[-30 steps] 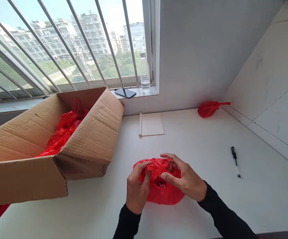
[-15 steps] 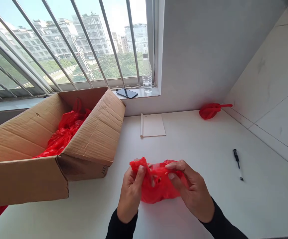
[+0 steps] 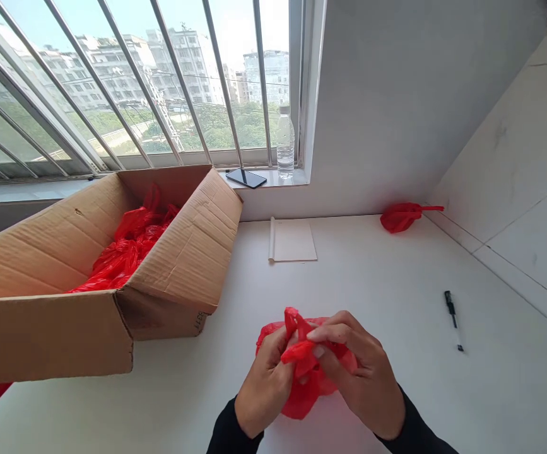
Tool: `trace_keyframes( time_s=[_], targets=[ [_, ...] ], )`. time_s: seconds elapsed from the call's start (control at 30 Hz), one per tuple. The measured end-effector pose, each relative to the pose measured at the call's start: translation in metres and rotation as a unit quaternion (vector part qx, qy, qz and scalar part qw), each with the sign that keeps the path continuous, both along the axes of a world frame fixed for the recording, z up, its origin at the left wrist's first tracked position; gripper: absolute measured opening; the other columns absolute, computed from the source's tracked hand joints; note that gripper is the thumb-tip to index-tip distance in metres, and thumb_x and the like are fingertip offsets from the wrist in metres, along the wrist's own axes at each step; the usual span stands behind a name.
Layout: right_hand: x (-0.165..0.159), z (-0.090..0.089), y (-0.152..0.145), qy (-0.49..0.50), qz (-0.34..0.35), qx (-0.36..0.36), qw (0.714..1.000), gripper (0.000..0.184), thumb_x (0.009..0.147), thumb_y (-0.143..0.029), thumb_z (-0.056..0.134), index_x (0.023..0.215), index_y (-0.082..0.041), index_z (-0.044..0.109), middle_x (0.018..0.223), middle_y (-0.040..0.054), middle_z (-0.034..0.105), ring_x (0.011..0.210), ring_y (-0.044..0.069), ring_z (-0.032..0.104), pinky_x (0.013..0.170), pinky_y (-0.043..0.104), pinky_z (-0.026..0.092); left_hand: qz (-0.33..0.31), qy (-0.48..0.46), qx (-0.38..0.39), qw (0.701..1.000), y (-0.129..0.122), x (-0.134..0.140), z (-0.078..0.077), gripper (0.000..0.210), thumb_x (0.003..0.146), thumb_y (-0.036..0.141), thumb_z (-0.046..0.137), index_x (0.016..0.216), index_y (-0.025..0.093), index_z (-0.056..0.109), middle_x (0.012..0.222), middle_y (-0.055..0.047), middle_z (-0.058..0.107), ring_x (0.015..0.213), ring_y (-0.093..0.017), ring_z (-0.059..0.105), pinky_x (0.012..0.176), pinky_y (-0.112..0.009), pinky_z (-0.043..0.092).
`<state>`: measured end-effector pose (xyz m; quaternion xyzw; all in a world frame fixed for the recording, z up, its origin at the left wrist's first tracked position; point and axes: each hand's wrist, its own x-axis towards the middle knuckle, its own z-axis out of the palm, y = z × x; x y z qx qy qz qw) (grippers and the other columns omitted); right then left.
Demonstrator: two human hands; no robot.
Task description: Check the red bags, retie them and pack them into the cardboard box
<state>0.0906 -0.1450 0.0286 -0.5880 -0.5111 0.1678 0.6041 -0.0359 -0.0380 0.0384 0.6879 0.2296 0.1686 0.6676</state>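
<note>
person is wearing a black long-sleeved top; snug dark cuffs are ending at both wrists. left hand (image 3: 266, 384) and right hand (image 3: 365, 378) are showing bare, ungloved, without visible rings.

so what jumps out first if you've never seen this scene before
The eye lands on the crumpled red plastic bag, pinched between the left hand and the right hand low in the middle, above the white table. Next comes the open cardboard box at left, filled with more red bags, and a lone knotted red bag in the far right corner.
</note>
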Motion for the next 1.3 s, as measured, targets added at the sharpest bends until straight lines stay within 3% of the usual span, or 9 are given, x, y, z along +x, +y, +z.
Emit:
trace_keyframes(
  time_s=[0.2, 0.4, 0.53, 0.63, 0.73, 0.9, 1.07, 1.17, 1.3],
  targets=[
    [0.0, -0.001, 0.005, -0.014, 0.031, -0.046, 0.998, 0.02, 0.096, -0.026, 0.061, 0.104, -0.04, 0.073, 0.129, 0.0008, 0.053, 0.125, 0.023, 0.049, 0.101, 0.039, 0.046, 0.087, 0.007, 0.158, 0.984, -0.008, -0.001, -0.014, 0.022, 0.091, 0.032, 0.051, 0.102, 0.023, 0.068, 0.095, -0.008, 0.07, 0.078, -0.021, 0.061, 0.074, -0.032, 0.054],
    [0.014, -0.004, 0.005, 0.069, -0.03, -0.067, 0.995, 0.014, 0.098, -0.032, 0.058, 0.102, -0.034, 0.071, 0.1, 0.001, 0.064, 0.098, 0.019, 0.06, 0.086, 0.035, 0.049, 0.018, 0.036, 0.079, 0.996, -0.007, -0.009, 0.002, 0.035, 0.097, 0.047, 0.045, 0.102, 0.026, 0.072, 0.082, -0.005, 0.069, 0.076, -0.02, 0.063, 0.069, -0.028, 0.056],
    [0.013, -0.003, 0.003, 0.078, -0.061, -0.059, 0.993, 0.013, 0.098, -0.034, 0.057, 0.099, -0.031, 0.069, 0.103, 0.0031, 0.062, 0.099, 0.021, 0.059, 0.086, 0.037, 0.05, 0.026, 0.03, 0.092, 0.995, -0.007, -0.008, 0.008, 0.032, 0.094, 0.045, 0.054, 0.119, 0.032, 0.07, 0.097, -0.006, 0.073, 0.094, -0.025, 0.067, 0.08, -0.034, 0.058],
    [0.006, -0.002, 0.0, 0.014, -0.107, -0.03, 0.994, 0.013, 0.096, -0.029, 0.057, 0.101, -0.033, 0.069, 0.115, 0.0045, 0.055, 0.113, 0.024, 0.054, 0.093, 0.039, 0.049, 0.061, 0.013, 0.132, 0.989, -0.01, -0.004, 0.001, 0.028, 0.094, 0.038, 0.056, 0.116, 0.03, 0.071, 0.094, -0.007, 0.074, 0.08, -0.023, 0.067, 0.067, -0.032, 0.058],
    [0.0, -0.002, -0.001, -0.058, -0.091, -0.008, 0.994, 0.02, 0.094, -0.022, 0.057, 0.105, -0.035, 0.068, 0.127, 0.004, 0.048, 0.125, 0.025, 0.046, 0.1, 0.042, 0.047, 0.043, 0.001, 0.125, 0.991, -0.014, -0.001, -0.001, 0.03, 0.097, 0.033, 0.049, 0.118, 0.028, 0.069, 0.091, -0.007, 0.073, 0.065, -0.018, 0.063, 0.061, -0.03, 0.056],
    [-0.001, -0.003, 0.001, -0.089, -0.068, -0.027, 0.993, 0.023, 0.095, -0.019, 0.056, 0.107, -0.036, 0.067, 0.13, 0.003, 0.049, 0.125, 0.024, 0.046, 0.1, 0.043, 0.048, 0.033, 0.0, 0.127, 0.991, -0.02, -0.007, 0.001, 0.036, 0.088, 0.03, 0.062, 0.123, 0.027, 0.065, 0.104, -0.011, 0.071, 0.092, -0.026, 0.066, 0.081, -0.037, 0.057],
    [0.003, -0.003, 0.0, -0.06, -0.019, -0.034, 0.997, 0.023, 0.097, -0.021, 0.056, 0.109, -0.037, 0.066, 0.113, 0.001, 0.06, 0.11, 0.02, 0.057, 0.092, 0.038, 0.052, 0.013, 0.05, 0.056, 0.997, -0.019, -0.014, -0.007, 0.02, 0.09, 0.04, 0.058, 0.097, 0.025, 0.068, 0.087, -0.007, 0.067, 0.081, -0.023, 0.061, 0.074, -0.035, 0.055],
    [0.003, -0.006, -0.003, 0.0, -0.035, -0.069, 0.997, 0.032, 0.096, -0.027, 0.059, 0.126, -0.039, 0.055, 0.111, 0.001, 0.062, 0.104, 0.021, 0.062, 0.09, 0.039, 0.054, 0.015, 0.035, -0.011, 0.999, -0.015, -0.011, -0.007, 0.036, 0.094, 0.051, 0.049, 0.076, 0.022, 0.059, 0.075, -0.004, 0.058, 0.072, -0.018, 0.054, 0.07, -0.03, 0.051],
    [0.003, -0.006, -0.003, 0.032, -0.051, -0.101, 0.993, 0.045, 0.095, -0.031, 0.06, 0.137, -0.037, 0.045, 0.116, 0.0023, 0.061, 0.103, 0.021, 0.062, 0.092, 0.039, 0.053, 0.016, -0.018, -0.084, 0.996, -0.013, -0.001, -0.001, 0.045, 0.095, 0.056, 0.048, 0.07, 0.02, 0.05, 0.064, 0.001, 0.046, 0.062, -0.012, 0.044, 0.06, -0.024, 0.041]
  ],
)
